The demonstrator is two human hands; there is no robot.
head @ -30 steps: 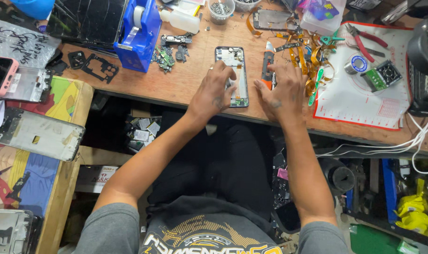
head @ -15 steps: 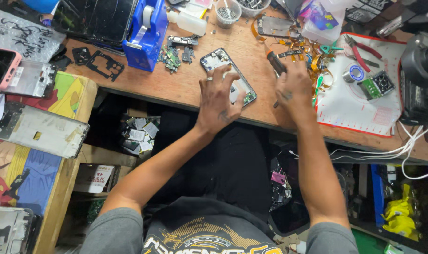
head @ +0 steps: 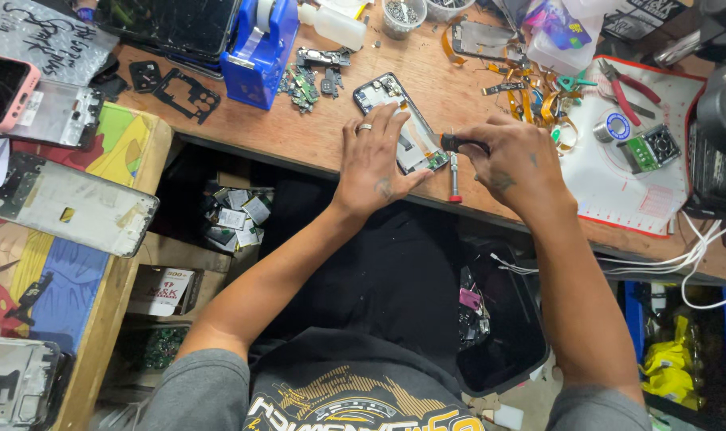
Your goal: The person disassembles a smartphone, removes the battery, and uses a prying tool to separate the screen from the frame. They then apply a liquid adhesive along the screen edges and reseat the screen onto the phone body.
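An opened phone body (head: 384, 94) with its inner parts showing lies slanted on the wooden bench (head: 315, 140). My left hand (head: 375, 160) rests flat on its lower half, a ring on one finger. My right hand (head: 510, 164) sits just right of the phone and pinches a small black-handled screwdriver (head: 461, 144) whose tip points at the phone's lower end. A second red-and-silver screwdriver (head: 454, 177) lies on the bench between my two hands.
A blue tape dispenser (head: 259, 48) stands at the back left. Small circuit boards (head: 303, 80), orange flex cables (head: 530, 88), red pliers (head: 626, 84) and a white mat (head: 626, 183) crowd the back and right. Phone frames (head: 68, 203) lie on the left side table.
The phone has turned to a slant and come nearer the bench edge. My right hand now holds a black screwdriver at the phone. My left hand stays on the phone.
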